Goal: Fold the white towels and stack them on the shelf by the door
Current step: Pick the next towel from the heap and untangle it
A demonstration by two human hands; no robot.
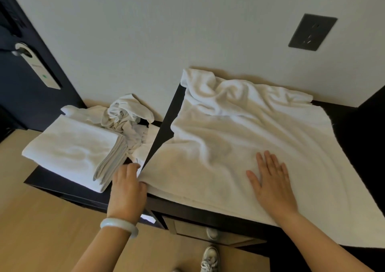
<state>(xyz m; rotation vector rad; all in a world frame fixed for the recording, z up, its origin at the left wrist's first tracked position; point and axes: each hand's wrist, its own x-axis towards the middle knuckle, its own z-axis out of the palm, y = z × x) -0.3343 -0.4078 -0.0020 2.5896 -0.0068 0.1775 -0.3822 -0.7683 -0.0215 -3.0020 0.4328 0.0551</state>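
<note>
Two hands are on one large white towel [239, 138] that lies open across the dark worktop [208, 213]. The left hand [127, 186], a pale bangle [119, 227] on its wrist, sits at the towel's near-left corner with its fingers curled round the edge. The fingertips are hidden behind the back of the hand, so how deep the grip goes cannot be made out. The right hand [270, 183] lies flat on the near part of the towel, palm down and fingers spread, well apart from the left hand.

Most of the towel is smooth near the hands, but its far end is bunched in rumpled folds against the wall. Its right side runs out of the picture, so its full extent cannot be seen.

Just left of the left hand, on the lower dark shelf [52, 181], rests a neat stack of folded towels [73, 148], its layered edges facing the hand. Behind the stack lies a heap of crumpled towels [125, 113]; how many are in it is hard to tell. Beyond the shelf stands a dark door [20, 96], cut off at the left edge, with a hanger tag [37, 65] on its handle.

A dark outlet plate [312, 31] is set in the wall above the worktop. Below the worktop's front edge, one shoe [210, 259] shows on the wooden floor.
</note>
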